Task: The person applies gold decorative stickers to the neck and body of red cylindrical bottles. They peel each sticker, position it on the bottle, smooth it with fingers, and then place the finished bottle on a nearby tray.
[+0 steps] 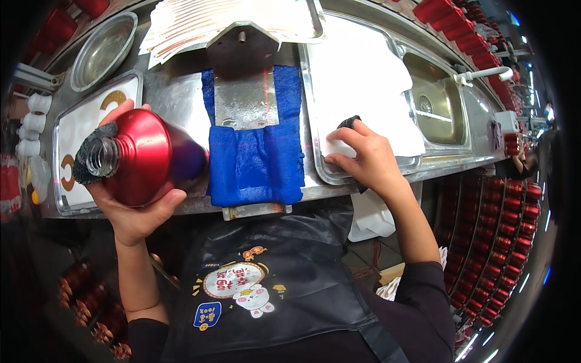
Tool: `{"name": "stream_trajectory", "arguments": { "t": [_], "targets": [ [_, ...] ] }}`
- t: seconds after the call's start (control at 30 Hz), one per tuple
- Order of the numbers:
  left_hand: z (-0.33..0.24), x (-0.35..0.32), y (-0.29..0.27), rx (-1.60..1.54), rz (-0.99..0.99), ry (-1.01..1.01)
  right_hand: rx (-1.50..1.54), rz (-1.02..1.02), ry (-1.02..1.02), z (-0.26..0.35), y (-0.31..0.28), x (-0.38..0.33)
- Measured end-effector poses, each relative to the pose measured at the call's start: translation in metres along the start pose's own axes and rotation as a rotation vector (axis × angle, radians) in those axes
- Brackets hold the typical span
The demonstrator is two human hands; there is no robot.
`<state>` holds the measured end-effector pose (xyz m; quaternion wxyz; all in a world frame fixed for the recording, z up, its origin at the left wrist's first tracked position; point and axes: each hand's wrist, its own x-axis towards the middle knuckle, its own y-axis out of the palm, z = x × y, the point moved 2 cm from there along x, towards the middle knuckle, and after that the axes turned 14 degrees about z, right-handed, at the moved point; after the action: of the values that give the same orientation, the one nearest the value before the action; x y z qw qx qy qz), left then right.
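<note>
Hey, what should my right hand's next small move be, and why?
Probably pinch the white sheet with the right hand: it is right at the sheet, thumb and forefinger apart, while the left hand is busy holding the red bottle.

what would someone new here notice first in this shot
Probably the glossy red bottle in the left hand, left of centre, its clear threaded neck turned toward the camera. Next comes the bright blue cloth draped at the middle of the metal counter, then the white sheets to its right, with the right hand at their near edge.
</note>
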<state>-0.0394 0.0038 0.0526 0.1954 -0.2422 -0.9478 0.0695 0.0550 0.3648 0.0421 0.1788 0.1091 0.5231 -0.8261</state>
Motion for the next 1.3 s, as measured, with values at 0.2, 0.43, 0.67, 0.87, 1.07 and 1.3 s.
{"name": "stream_trajectory", "arguments": {
  "t": [0.2, 0.43, 0.67, 0.87, 1.07, 1.3],
  "targets": [
    [0.000, -0.002, 0.000, 0.055, 0.001, -0.009, 0.021, -0.028, -0.088, -0.011, 0.002, -0.001],
    [-0.002, -0.001, 0.002, 0.067, -0.024, -0.029, 0.325, -0.113, -0.043, -0.032, -0.019, 0.003],
    [-0.003, -0.003, 0.004, 0.073, -0.057, -0.036, 0.246, -0.789, 0.227, -0.192, -0.142, 0.012],
    [0.001, -0.008, 0.004, 0.065, -0.066, -0.061, 0.031, -0.651, 0.857, -0.254, -0.141, -0.021],
    [-0.001, -0.004, 0.005, 0.016, -0.028, -0.061, -0.114, -0.224, 0.519, -0.161, -0.070, 0.018],
    [-0.001, -0.011, 0.006, 0.002, -0.034, -0.054, -0.181, -0.485, 0.526, -0.148, -0.107, 0.006]
  ]
}}
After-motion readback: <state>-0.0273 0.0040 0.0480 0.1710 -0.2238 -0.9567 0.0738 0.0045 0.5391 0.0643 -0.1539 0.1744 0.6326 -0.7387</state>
